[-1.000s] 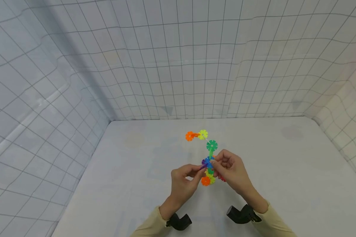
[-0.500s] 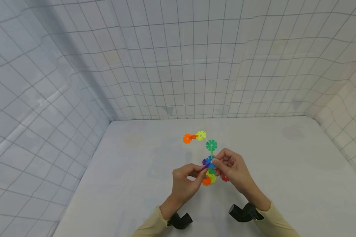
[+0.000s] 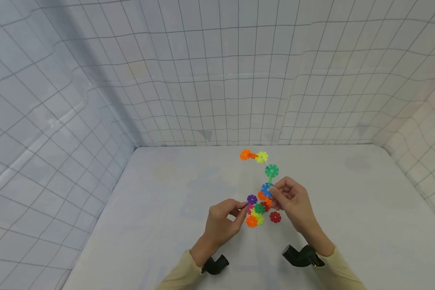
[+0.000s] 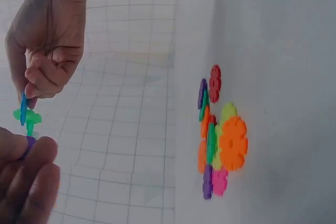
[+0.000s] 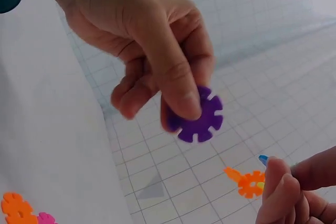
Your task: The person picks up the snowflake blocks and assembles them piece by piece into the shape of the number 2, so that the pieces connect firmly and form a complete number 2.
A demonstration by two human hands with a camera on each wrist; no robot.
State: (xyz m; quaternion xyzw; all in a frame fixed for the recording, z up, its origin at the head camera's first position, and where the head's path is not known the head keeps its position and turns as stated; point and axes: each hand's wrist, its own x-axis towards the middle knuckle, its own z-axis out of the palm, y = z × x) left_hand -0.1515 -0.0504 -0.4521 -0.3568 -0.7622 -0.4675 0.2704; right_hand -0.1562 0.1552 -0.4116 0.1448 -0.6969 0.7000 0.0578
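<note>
Between thumb and forefinger my left hand (image 3: 222,221) pinches a purple notched snowflake disc (image 5: 207,121), turned edge-on in the head view. To its right, my right hand (image 3: 293,203) pinches the blue disc (image 3: 266,189) at the near end of a linked chain. From the blue disc the chain runs up through a light green piece (image 3: 270,178), a green disc (image 3: 272,170), a yellow disc (image 3: 262,157) and orange discs (image 3: 245,154). The purple disc and the blue one are apart. Fingers hide part of both.
Below the hands, several loose discs lie in a cluster on the white table (image 3: 159,225), among them orange (image 3: 251,221), red (image 3: 275,217), green (image 3: 259,208) and purple (image 3: 252,199). Grid-patterned sheets (image 3: 217,80) enclose the back and sides.
The hands have drawn apart. My right hand has moved up and right with the chain, while the left stays nearly in place with the purple disc. More loose discs show between them.
</note>
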